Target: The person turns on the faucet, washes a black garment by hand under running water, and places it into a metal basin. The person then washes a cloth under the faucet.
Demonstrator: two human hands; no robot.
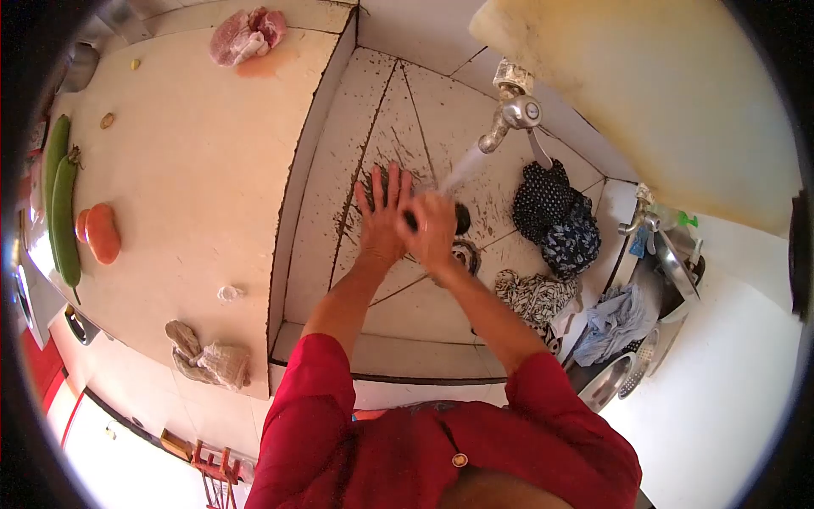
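My left hand (pixel 383 222) has its fingers spread, over the dark-speckled tiled basin floor (pixel 326 246). Beside it, touching or nearly touching, my right hand (pixel 434 227) is closed; a dark patch shows at its fingers, and what it holds is hidden. Water runs from the metal tap (pixel 515 116) down toward my right hand. A small black object (pixel 462 218) lies just right of that hand, above a round metal drain (pixel 465 253). Dark bits are scattered over the tiles around both hands.
Bundled patterned cloths (pixel 555 216) lie at the basin's right side. On the left counter are raw meat (pixel 248 36), long green vegetables (pixel 64 212), red tomatoes (pixel 102 233) and a brown cloth (pixel 212 360). A second tap (pixel 642 216) and metal strainers (pixel 610 382) stand right.
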